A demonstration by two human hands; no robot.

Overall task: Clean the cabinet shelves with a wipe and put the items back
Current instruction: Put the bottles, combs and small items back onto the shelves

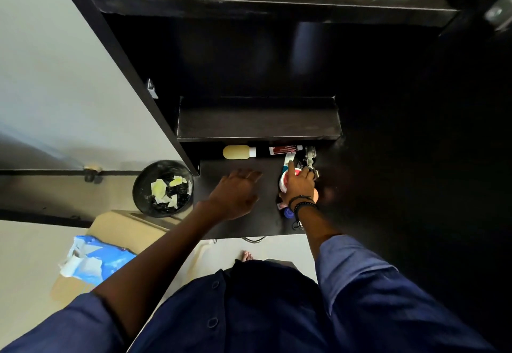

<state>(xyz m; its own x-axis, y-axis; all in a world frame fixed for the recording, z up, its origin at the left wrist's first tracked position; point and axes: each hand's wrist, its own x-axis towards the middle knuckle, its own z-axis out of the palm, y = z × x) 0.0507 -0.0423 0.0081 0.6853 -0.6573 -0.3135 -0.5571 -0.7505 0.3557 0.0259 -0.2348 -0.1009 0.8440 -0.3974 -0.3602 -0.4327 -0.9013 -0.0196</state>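
Looking down from the head camera, we see a person in dark blue sleeves reaching into a black cabinet. The left hand point(235, 195) hovers over the bare bottom shelf point(266, 225), fingers loosely curled and relaxed, grasping nothing. The right hand point(300, 186), with dark bead bracelets point(303, 204) on its wrist, lies just right of the left hand. Its thumb and curled fingers clasp a white-and-red tub point(285, 183) that sits in a cluster of small items. A blue cap point(289, 214) shows under the wrist, and the rest of the cluster is too hidden to name.

Beyond both hands, at the back of the shelf, lie a yellow bottle point(238, 152) and a red tube point(285, 149), both on their sides. A metal object point(310, 156) beyond the right fingertips is unclear. An upper shelf point(257, 125) juts out above them.

Left of the left hand, on the floor, stands a black bin point(138, 186) holding crumpled wipes point(163, 189). Nearer us, a blue wipe pack point(94, 258) rests on a cardboard box point(124, 228).
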